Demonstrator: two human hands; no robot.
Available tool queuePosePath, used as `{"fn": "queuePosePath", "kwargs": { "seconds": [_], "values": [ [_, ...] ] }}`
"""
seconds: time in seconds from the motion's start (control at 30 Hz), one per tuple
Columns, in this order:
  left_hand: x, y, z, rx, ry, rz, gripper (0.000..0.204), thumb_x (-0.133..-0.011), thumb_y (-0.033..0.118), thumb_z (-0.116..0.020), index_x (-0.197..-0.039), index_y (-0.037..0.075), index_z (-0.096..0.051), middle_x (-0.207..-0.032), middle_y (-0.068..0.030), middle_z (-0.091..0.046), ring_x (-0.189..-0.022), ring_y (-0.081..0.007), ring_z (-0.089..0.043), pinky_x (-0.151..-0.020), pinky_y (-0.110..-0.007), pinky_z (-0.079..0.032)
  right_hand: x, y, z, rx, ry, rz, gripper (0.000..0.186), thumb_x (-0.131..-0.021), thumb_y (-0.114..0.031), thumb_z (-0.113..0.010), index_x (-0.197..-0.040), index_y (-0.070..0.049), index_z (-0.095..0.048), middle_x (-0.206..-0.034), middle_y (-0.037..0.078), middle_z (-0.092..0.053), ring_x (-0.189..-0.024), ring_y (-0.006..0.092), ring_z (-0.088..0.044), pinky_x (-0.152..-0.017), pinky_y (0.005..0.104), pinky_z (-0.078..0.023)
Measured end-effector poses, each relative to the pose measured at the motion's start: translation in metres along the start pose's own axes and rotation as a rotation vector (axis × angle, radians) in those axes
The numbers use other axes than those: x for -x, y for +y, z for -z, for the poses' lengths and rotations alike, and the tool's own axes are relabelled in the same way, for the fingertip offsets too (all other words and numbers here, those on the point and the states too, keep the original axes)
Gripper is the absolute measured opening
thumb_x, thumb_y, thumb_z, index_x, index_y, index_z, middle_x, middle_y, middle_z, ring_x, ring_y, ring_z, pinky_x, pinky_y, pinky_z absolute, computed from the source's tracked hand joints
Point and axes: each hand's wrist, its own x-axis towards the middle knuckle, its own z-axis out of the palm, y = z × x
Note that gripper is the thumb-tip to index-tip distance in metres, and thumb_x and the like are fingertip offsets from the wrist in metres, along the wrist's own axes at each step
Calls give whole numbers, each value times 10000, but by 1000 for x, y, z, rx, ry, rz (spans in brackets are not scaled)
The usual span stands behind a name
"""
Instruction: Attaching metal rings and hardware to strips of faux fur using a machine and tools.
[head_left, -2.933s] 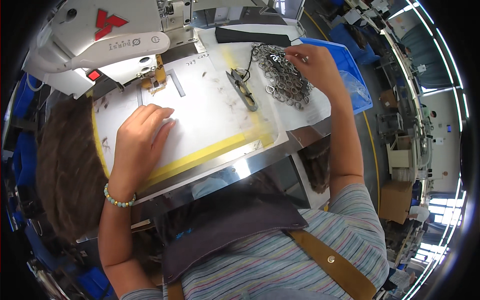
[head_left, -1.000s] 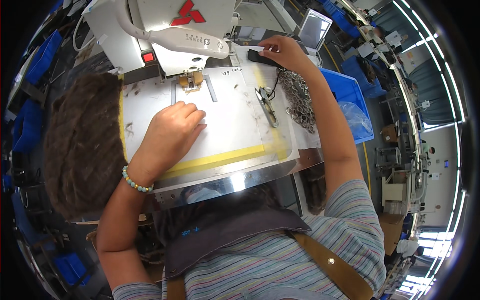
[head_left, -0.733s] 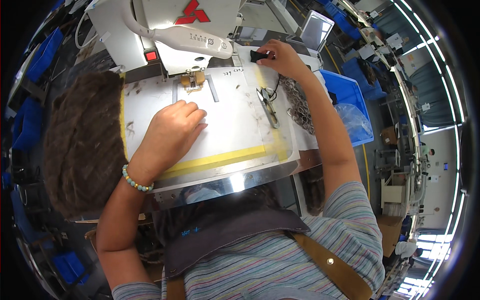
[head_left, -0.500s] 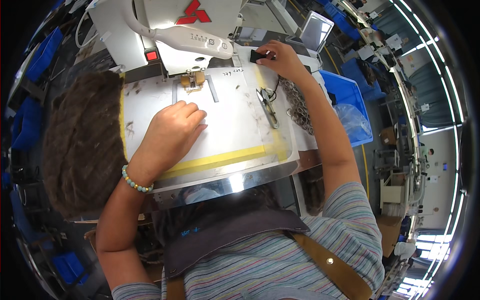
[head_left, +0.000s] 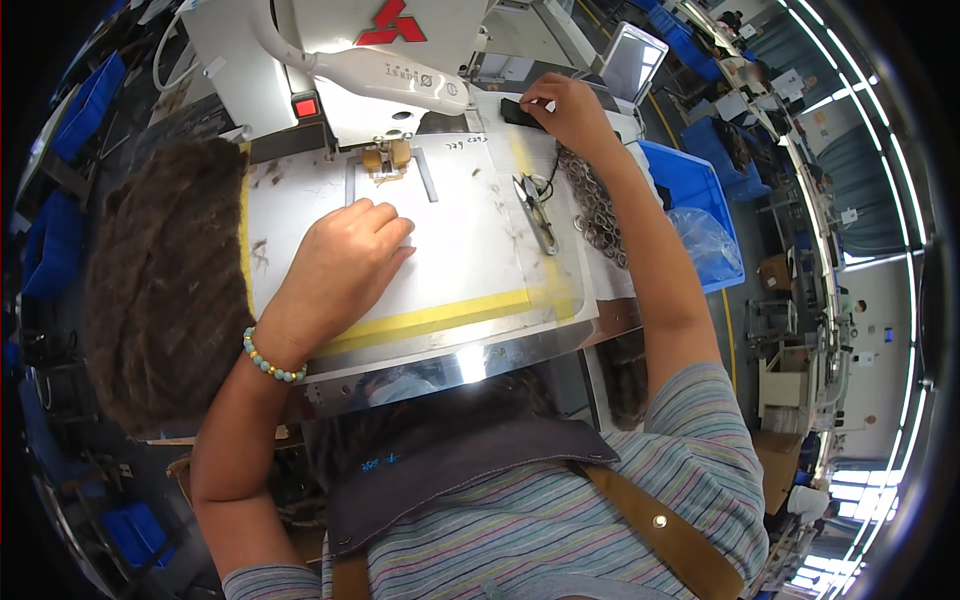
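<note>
At the far right of the work surface, my right hand (head_left: pixel 562 112) pinches the edge of a small dark fabric piece (head_left: pixel 516 113); its fingertips are bent together there. My left hand (head_left: pixel 350 248) rests in a loose fist on the white work sheet (head_left: pixel 455 250), just in front of the sewing head. Nothing shows in its curled fingers, and a bead bracelet (head_left: pixel 272 368) circles that wrist. Thread snips (head_left: pixel 538 217) lie between the two arms. Above the sheet stands the presser foot (head_left: pixel 386 158) of a white sewing machine (head_left: pixel 385 80), with a grey U-shaped frame (head_left: pixel 427 178) around it.
Brown furry material (head_left: pixel 165 290) is heaped left of the sheet. Many metal rings (head_left: pixel 597 215) lie beside my right forearm. Beyond them stands a blue bin (head_left: pixel 690 180) with clear plastic. A screen (head_left: pixel 634 62) stands at the back right. Yellow tape (head_left: pixel 450 310) lines the sheet's near edge.
My right hand has shifted slightly up and to the right over the dark fabric, uncovering more of it. The left hand stays in place.
</note>
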Motion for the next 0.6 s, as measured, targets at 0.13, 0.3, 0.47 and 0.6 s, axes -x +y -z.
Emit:
{"fn": "queuePosePath", "kwargs": {
  "seconds": [0.13, 0.3, 0.47, 0.6],
  "values": [
    [0, 2, 1, -5, -11, 8, 173, -861, 63, -786, -1005, -2, -716, -944, -115, -693, -883, -302, -667, -802, -408, -551, -1, -6, 4, 181, -146, 80, 134, -909, -126, -773, -977, -16, -807, -1003, 99, -733, -882, 324, -714, -794, 429, -568],
    [-3, 1, 0, -5, -4, -7, 174, -859, 60, -787, -1003, -3, -714, -946, -114, -695, -884, -303, -667, -803, -408, -552, -11, 10, -3, 271, -188, 108, 141, -909, -155, -724, -922, -41, -806, -961, 148, -748, -904, 380, -713, -815, 478, -566],
    [0, -3, -1, -6, 12, -5, 172, -859, 58, -786, -1003, -3, -714, -949, -114, -698, -887, -305, -667, -801, -408, -552, -28, 3, -9, 428, -248, 78, 155, -888, -164, -692, -846, -50, -789, -889, 185, -752, -884, 408, -717, -801, 501, -571],
    [3, -5, -1, -12, 10, 16, 164, -868, 69, -780, -1004, 4, -716, -949, -109, -697, -893, -303, -667, -805, -411, -554, -27, -7, -2, 414, -294, 34, 122, -869, -127, -717, -874, -30, -791, -854, 190, -744, -848, 409, -711, -782, 490, -571]
  ]
}}
